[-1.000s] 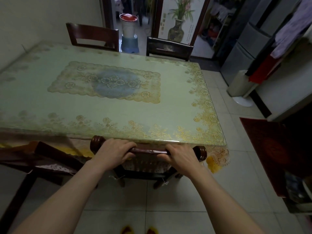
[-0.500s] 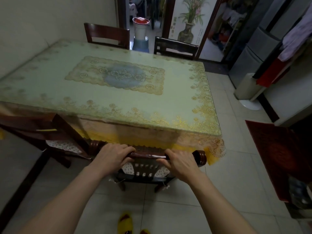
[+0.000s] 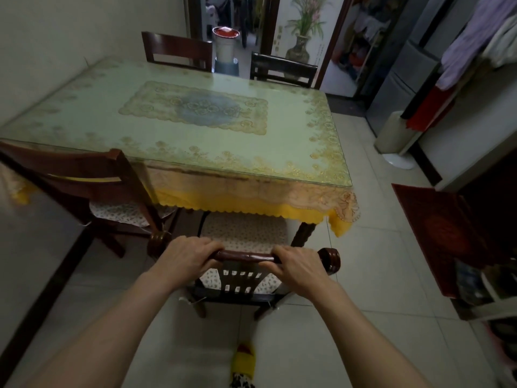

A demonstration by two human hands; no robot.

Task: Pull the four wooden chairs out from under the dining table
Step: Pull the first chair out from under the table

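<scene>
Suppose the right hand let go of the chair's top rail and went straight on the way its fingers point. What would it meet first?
Probably the hanging yellow tablecloth edge of the dining table. The right hand points forward over the chair and its cushioned seat; depth is unclear.

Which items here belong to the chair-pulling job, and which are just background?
Part of the job:
held chair
left chair
two far chairs
dining table
left hand
right hand

Just background:
vase picture
red mat
fridge
hanging clothes
slipper
</scene>
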